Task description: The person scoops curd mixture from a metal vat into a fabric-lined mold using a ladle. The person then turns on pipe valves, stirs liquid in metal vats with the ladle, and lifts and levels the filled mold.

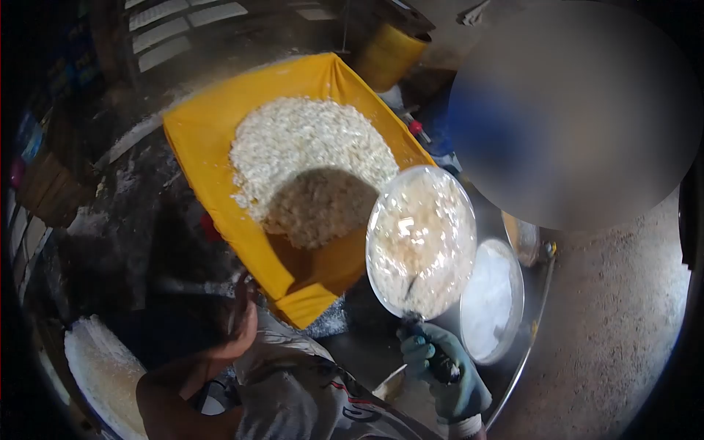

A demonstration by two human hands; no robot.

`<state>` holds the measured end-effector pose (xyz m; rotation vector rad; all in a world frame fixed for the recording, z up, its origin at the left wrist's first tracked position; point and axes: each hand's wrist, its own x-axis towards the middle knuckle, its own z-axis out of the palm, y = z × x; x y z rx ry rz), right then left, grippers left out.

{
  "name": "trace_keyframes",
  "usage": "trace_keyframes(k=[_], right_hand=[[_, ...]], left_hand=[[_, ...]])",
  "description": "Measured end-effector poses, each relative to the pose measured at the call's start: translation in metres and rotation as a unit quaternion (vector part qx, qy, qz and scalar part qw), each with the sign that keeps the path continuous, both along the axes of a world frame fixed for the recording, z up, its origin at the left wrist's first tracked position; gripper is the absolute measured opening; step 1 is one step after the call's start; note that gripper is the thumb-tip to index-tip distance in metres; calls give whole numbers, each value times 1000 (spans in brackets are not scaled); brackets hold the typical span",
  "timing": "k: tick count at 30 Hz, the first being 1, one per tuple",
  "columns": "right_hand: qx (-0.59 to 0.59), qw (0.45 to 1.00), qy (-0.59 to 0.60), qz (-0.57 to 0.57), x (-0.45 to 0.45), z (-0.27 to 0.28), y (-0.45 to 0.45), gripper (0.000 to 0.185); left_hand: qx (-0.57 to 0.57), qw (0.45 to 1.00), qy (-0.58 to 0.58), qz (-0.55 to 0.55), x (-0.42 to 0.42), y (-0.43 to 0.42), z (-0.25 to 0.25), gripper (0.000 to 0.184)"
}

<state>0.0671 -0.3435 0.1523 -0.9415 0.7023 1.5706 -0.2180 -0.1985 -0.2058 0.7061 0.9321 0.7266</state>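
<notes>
My right hand [444, 367], in a grey-green glove, is closed around the dark handle of a round, pale-rimmed pan [422, 242]. Glossy, wet-looking pale pieces fill the pan, which is over the right edge of a yellow-lined tray [198, 158]. White, lumpy pieces [312, 136] lie heaped in the tray, partly in the pan's shadow. My bare left hand [246, 319] is beside the tray's lower left edge, with its fingers stretched upward in dim light and nothing visible in them.
A round container of white material [491, 301] stands right of the pan, with a smaller round container [522, 238] behind it. A yellow bucket [385, 55] is beyond the tray. At lower left is another container with pale contents [106, 374]. A blurred patch covers the upper right.
</notes>
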Motion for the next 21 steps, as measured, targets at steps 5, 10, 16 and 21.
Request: trace_keyframes(k=[5, 10, 16, 21], right_hand=[[54, 997, 15, 46, -11, -24, 94, 30], [54, 993, 13, 100, 6, -81, 162, 30], [65, 945, -285, 148, 13, -94, 217, 23], [48, 833, -541, 109, 57, -80, 260, 18]], left_hand=[[-28, 996, -79, 3, 7, 4, 52, 55], [68, 992, -82, -69, 7, 22, 93, 93], [60, 978, -118, -163, 6, 17, 40, 106], [126, 971, -92, -183, 3, 19, 6, 89]])
